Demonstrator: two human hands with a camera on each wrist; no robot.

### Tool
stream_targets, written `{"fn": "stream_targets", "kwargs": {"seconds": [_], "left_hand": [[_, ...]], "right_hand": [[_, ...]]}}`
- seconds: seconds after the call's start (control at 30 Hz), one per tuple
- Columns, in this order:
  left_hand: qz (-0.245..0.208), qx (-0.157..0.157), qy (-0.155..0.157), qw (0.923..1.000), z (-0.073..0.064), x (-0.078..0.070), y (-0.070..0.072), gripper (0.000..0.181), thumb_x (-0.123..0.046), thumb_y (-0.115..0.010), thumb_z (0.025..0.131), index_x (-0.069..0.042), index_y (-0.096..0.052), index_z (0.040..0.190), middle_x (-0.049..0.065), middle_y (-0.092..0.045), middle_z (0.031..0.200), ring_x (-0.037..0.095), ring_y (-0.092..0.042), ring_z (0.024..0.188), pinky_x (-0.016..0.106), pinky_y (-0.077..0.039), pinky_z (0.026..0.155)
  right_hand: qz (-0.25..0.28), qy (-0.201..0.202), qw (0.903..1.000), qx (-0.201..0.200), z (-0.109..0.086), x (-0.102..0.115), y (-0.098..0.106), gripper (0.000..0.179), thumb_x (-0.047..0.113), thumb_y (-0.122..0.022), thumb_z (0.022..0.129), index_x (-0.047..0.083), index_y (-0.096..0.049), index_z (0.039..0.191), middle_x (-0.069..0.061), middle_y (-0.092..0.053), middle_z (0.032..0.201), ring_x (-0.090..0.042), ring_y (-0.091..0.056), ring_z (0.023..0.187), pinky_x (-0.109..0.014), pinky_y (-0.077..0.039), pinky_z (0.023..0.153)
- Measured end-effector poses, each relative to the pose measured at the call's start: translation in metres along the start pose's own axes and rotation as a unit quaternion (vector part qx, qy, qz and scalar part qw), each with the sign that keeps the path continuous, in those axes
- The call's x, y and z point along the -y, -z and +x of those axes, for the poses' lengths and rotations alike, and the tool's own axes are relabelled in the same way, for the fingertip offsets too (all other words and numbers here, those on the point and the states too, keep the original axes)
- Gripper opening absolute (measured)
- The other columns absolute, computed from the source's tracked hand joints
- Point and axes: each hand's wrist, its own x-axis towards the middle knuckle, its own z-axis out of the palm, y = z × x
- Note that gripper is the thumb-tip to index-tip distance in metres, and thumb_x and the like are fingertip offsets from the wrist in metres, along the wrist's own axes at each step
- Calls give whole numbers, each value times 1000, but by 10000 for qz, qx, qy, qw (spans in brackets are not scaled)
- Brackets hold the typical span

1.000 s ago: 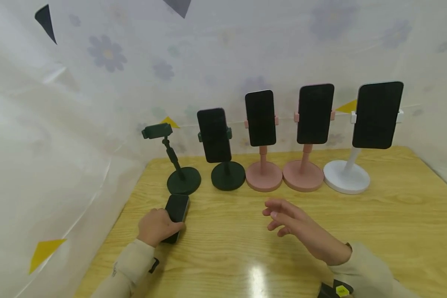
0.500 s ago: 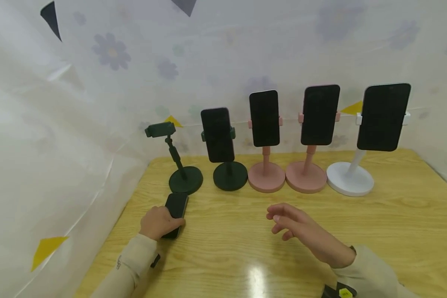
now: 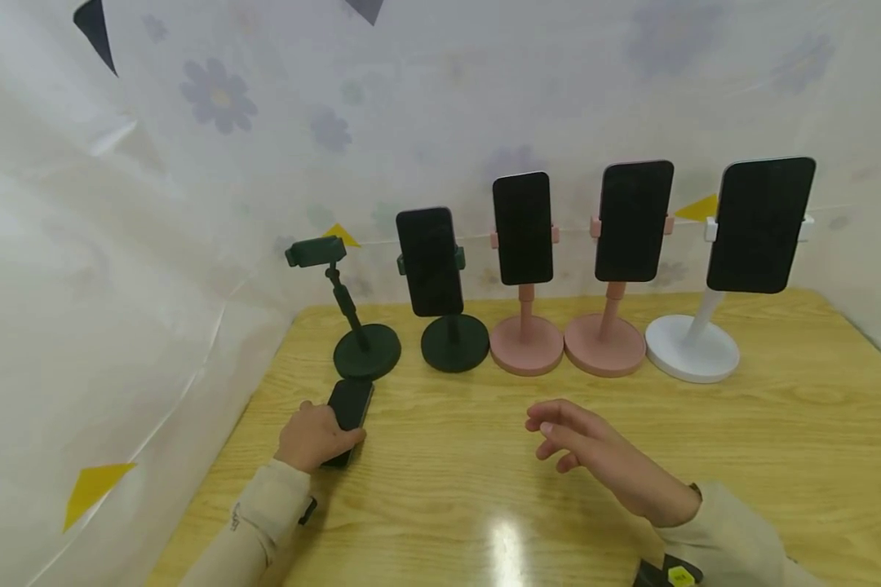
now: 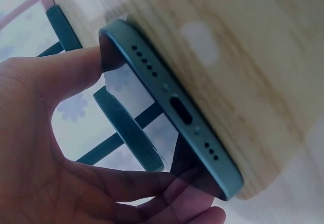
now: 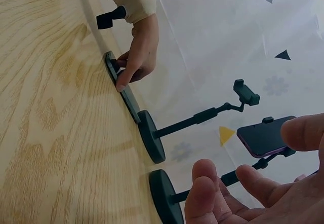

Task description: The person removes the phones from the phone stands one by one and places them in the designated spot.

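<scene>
My left hand grips a dark smartphone lying screen up at the table's left. Thumb and fingers span its two long edges; in the left wrist view the phone's bottom edge with its charging port faces the camera. The phone's far end lies against or very near the round base of a dark green phone stand, whose clamp holds nothing. Over the middle right of the table my right hand hovers, fingers loosely bent, holding nothing. Nearest to it are the pink stands behind.
In a row along the back stand a second green stand, two pink stands and a white stand, each with an upright phone clamped in it. A patterned sheet hangs behind and left of the wooden table.
The head view has shifted slightly. My left hand keeps its grip on the smartphone, almost in the same place. The right hand has hardly moved.
</scene>
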Motion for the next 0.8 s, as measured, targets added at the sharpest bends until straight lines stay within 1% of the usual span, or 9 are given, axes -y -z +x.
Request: {"fn": "stream_targets", "kwargs": {"seconds": [0.13, 0.2, 0.3, 0.33, 0.4, 0.5, 0.6, 0.7, 0.8], "left_hand": [[10, -29, -23, 10000, -2, -1, 0, 53, -45, -72, 82, -15, -44, 49, 23, -58, 87, 23, -46, 62, 30, -31, 43], [78, -37, 0, 10000, -3, -1, 0, 50, -47, -72, 82, -11, -52, 53, 24, -59, 91, 24, -48, 63, 33, -36, 44], [227, -208, 32, 9995, -4, -4, 1, 52, -50, -73, 82, 1, -66, 77, 28, -59, 100, 30, -55, 70, 42, -46, 51], [278, -334, 21, 9991, -5, -7, 2, 57, -51, -73, 83, 5, -67, 89, 28, -58, 103, 33, -58, 74, 46, -49, 54], [280, -767, -172, 9965, -5, -14, 4, 65, -49, -73, 84, 11, -64, 108, 29, -58, 106, 38, -61, 82, 50, -54, 60], [4, -1560, -721, 9851, -5, -29, 7, 60, -41, -72, 88, 10, -61, 119, 28, -59, 112, 41, -63, 93, 52, -56, 69], [-464, -2113, -1435, 9657, -3, -45, 10, 47, -31, -72, 90, 6, -63, 118, 24, -62, 113, 37, -64, 96, 50, -56, 77], [-955, -2229, -1912, 9511, 3, -57, 10, 39, -27, -70, 92, 2, -65, 117, 19, -64, 114, 33, -64, 99, 48, -55, 85], [-1453, -2060, -2078, 9451, 14, -66, 7, 36, -26, -69, 93, 0, -64, 119, 17, -64, 117, 33, -63, 103, 47, -53, 89]], "right_hand": [[35, -29, 10000, 9, 1, -1, 0, 47, 28, -43, 106, -3, -38, 142, -23, -45, 138, -18, -58, 102, -37, -50, 84], [26, -25, 10000, 0, 1, -1, 0, 48, 28, -44, 105, -3, -38, 142, -25, -44, 139, -18, -58, 102, -37, -50, 84], [26, -70, 10000, -11, 0, 0, 0, 48, 29, -45, 104, -2, -39, 142, -24, -44, 138, -19, -58, 103, -37, -49, 85], [22, -65, 10000, -10, 0, 1, 0, 48, 29, -46, 104, -1, -39, 142, -24, -45, 138, -19, -58, 103, -37, -50, 85], [3, -33, 10000, -6, -2, 2, 2, 48, 30, -45, 105, -1, -40, 142, -22, -48, 136, -20, -59, 102, -37, -50, 85], [-85, 163, 9998, -2, -5, 4, 6, 47, 30, -43, 106, -1, -43, 140, -17, -54, 131, -19, -60, 101, -36, -52, 85], [-279, 449, 9986, -87, -8, 5, 8, 44, 29, -41, 107, -3, -47, 137, -12, -58, 125, -17, -61, 101, -34, -53, 84], [-409, 603, 9971, -221, -10, 7, 9, 42, 28, -41, 107, -4, -50, 133, -12, -60, 123, -15, -62, 103, -32, -54, 85], [-468, 695, 9957, -383, -12, 10, 9, 42, 27, -41, 107, -6, -52, 131, -18, -60, 125, -12, -63, 103, -32, -54, 87]]}}
